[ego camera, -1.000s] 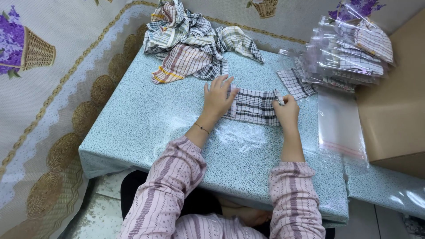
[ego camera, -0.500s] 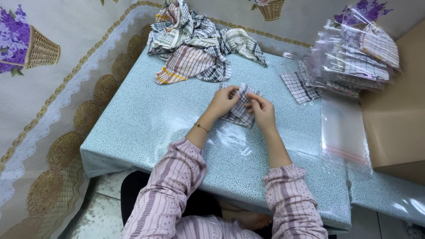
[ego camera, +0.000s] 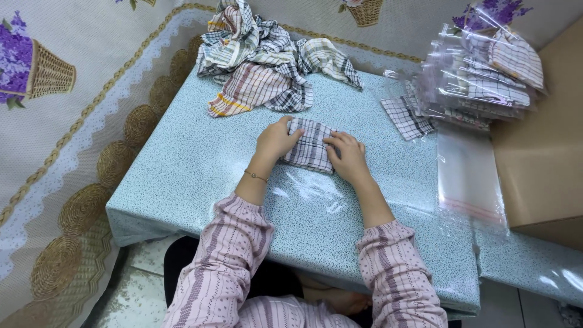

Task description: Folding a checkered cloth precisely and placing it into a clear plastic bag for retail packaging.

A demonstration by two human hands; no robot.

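Observation:
A small checked cloth, folded into a compact rectangle, lies on the light blue speckled table. My left hand grips its left end with curled fingers. My right hand presses on its right end, fingers bent over the edge. Both hands flatten the cloth against the table.
A heap of unfolded checked cloths lies at the table's far side. At the right sit a stack of bagged cloths, a loose checked cloth, an empty clear bag and a cardboard box.
The cloth was a long strip stretched between my hands. My right hand folded its right end over to the left, and both hands now press the shorter folded cloth flat.

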